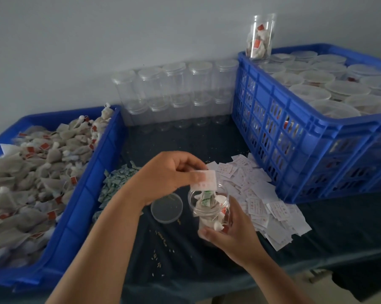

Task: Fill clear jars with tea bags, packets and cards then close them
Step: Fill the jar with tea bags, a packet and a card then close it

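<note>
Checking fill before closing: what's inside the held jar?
Tea bags, a green packet; the left hand holds a card over the jar. Right hand covers the bottom.

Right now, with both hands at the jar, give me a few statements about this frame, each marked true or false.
1. The left hand pinches a white card above the jar. True.
2. The jar is closed. False: its lid lies on the table, left of the jar.
3. The right hand grips the jar. True.
4. The jar is empty. False: it holds tea bags and a green packet.
5. The crate on the right holds loose tea bags. False: it holds closed jars; the loose tea bags fill the blue tray on the left.
</note>
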A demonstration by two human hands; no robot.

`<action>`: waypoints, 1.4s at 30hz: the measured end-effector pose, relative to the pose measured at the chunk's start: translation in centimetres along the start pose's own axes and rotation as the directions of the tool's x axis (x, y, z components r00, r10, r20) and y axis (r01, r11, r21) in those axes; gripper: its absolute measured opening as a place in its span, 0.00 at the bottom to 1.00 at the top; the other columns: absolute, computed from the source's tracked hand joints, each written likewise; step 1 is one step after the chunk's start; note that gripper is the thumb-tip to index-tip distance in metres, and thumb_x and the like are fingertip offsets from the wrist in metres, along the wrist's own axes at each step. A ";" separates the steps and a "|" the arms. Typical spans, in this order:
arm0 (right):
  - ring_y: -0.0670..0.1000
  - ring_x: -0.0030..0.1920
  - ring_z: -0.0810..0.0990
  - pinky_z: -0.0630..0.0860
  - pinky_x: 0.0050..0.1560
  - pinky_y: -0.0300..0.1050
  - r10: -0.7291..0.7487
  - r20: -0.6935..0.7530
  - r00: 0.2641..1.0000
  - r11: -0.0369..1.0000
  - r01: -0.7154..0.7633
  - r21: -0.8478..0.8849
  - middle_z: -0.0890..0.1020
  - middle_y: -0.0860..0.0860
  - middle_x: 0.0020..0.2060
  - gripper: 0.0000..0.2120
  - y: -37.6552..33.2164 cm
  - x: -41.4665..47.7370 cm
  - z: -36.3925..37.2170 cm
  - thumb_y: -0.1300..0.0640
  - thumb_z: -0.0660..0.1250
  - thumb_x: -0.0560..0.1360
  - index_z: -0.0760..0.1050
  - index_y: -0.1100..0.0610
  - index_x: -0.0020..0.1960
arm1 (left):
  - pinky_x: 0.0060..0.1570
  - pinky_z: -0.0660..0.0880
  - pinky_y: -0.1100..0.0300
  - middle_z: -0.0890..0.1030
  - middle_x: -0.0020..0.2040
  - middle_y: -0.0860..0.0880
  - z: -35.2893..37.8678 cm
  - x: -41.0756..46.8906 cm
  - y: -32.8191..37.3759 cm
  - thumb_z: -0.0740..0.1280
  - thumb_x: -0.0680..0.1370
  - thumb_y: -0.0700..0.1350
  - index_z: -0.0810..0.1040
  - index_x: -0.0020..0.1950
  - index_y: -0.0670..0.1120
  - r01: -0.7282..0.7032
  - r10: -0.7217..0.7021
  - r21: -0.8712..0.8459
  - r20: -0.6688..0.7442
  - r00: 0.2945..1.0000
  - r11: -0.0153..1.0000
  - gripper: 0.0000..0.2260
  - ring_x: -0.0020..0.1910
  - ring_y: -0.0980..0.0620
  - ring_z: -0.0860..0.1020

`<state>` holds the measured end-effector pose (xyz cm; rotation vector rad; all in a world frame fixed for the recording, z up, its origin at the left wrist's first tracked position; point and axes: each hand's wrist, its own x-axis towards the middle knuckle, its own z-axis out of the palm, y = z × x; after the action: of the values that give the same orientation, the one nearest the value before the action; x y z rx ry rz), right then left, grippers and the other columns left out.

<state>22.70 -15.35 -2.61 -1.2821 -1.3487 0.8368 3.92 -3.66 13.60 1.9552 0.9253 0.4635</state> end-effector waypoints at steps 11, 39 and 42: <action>0.50 0.56 0.88 0.84 0.52 0.41 -0.022 -0.009 1.000 1.000 0.022 0.013 0.86 0.46 0.57 0.30 -0.6 -0.1 -0.1 0.41 0.83 0.72 0.73 0.43 0.68 | 0.39 0.72 0.69 0.78 0.47 0.64 3.8 0.5 -2.5 0.74 0.70 0.72 0.77 0.50 0.65 0.084 -0.028 0.210 -0.257 0.966 0.974 0.17 0.45 0.67 0.76; 0.46 0.57 0.87 0.85 0.54 0.41 -0.079 0.048 0.996 0.995 0.082 -0.063 0.85 0.41 0.59 0.32 -1.6 -0.3 0.2 0.37 0.82 0.71 0.71 0.35 0.68 | 0.48 0.77 0.70 0.83 0.57 0.63 3.9 -3.5 -4.1 0.70 0.79 0.61 0.75 0.58 0.68 -0.016 0.006 -0.089 -0.117 0.993 0.996 0.10 0.53 0.64 0.83; 0.49 0.56 0.87 0.86 0.54 0.47 -0.079 0.057 0.995 0.994 0.082 -0.066 0.86 0.44 0.59 0.32 -1.3 -0.2 0.2 0.38 0.82 0.72 0.71 0.37 0.70 | 0.57 0.75 0.67 0.75 0.66 0.68 4.4 -3.6 -3.4 0.72 0.75 0.71 0.66 0.68 0.74 -0.076 0.085 0.138 -0.061 0.994 0.988 0.25 0.66 0.67 0.75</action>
<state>22.19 -15.76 -1.49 -1.2566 -1.4734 0.7801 2.98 -7.82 8.54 2.1174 0.9435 0.5273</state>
